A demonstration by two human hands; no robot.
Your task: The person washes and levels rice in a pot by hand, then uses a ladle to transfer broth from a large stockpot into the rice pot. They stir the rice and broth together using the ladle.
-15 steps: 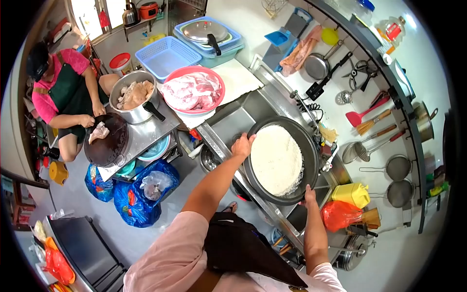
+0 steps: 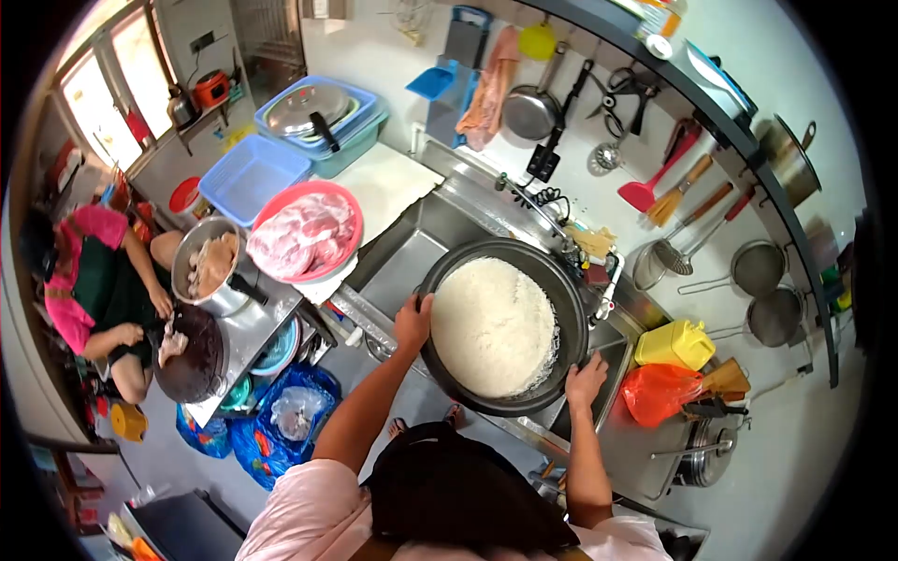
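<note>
A wide dark grey pot filled with white rice grains is held over the metal sink. My left hand grips the rim on its left side, fingers partly hidden by the pot. At the lower right, my right hand is closed on the opposite edge. The rice is banked towards the left, and some wet-looking grains cling to the right inner wall.
Raw meat fills a pink basin at the left. Beyond it, a co-worker handles meat at a round dark board. A yellow jug and red bag stand right of the sink. Utensils hang on the wall.
My view has shifted, so the surroundings appear moved left. Both hands still hold the pot of rice, which sits a little further left in view.
</note>
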